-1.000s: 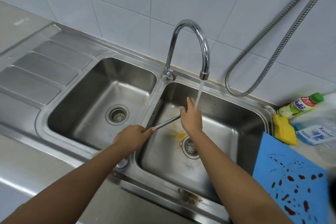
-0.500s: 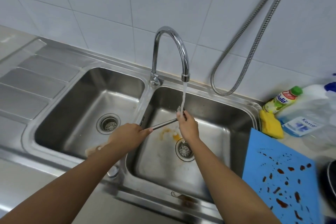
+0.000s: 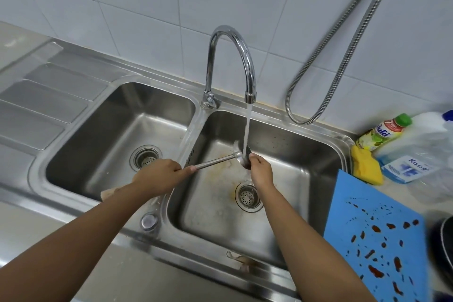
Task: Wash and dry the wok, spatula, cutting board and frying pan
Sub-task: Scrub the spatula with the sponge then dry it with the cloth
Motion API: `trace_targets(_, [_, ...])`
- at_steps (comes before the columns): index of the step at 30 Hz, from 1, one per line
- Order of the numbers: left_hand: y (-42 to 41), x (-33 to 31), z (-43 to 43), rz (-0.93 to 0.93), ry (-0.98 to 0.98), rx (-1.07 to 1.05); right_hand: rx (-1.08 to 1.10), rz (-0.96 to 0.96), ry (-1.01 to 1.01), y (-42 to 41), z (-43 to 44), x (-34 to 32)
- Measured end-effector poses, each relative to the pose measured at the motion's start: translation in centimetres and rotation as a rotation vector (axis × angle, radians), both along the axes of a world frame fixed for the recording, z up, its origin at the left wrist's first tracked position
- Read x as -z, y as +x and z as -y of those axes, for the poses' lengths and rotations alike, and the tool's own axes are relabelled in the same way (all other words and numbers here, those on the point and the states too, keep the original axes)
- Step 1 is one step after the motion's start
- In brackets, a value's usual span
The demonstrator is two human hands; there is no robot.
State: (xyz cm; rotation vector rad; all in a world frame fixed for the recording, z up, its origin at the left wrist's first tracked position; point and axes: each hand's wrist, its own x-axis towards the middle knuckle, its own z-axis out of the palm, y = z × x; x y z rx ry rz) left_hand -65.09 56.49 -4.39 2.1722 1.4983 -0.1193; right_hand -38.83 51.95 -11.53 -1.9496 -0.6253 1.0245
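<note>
We are rinsing the spatula [image 3: 215, 161] below the tap [image 3: 245, 61], our left hand [image 3: 159, 174] gripping its handle left of the tap and our right hand [image 3: 261, 170] pinching its blade in the stream [image 3: 247, 125], and we are judging that turning and rubbing the blade comes next.

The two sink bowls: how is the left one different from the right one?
The tap pours water into the right bowl, none into the left bowl. The right bowl has orange stains on its floor; the left bowl looks cleaner. Both are shiny steel with a round drain.
</note>
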Motion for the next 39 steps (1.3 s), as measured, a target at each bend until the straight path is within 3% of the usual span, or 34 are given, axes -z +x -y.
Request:
trace_targets(14, [9.0,-5.5,-4.9,-0.127,0.115,0.282,0.317,-0.185,0.07,4.6,1.5,-1.1])
trace_targets(27, [-2.5,-1.8,-2.8,-0.008,-0.046,0.02,0.109,-0.279,0.046,-1.4,2.0,-1.1])
trace_targets(31, [-2.9,-2.6,-2.2,-0.071,0.042,0.082,0.135,-0.339,-0.01,-2.2,2.7,-1.6])
trace_targets(36, [-2.0,-4.0,-1.2,-0.184,0.225,0.167,0.183,-0.586,-0.033,-0.8,3.3,-2.5])
trace_targets(39, [-1.3,-4.6,-0.6,-0.241,0.311,0.133,0.191,-0.583,-0.033,0.0,3.1,-3.8])
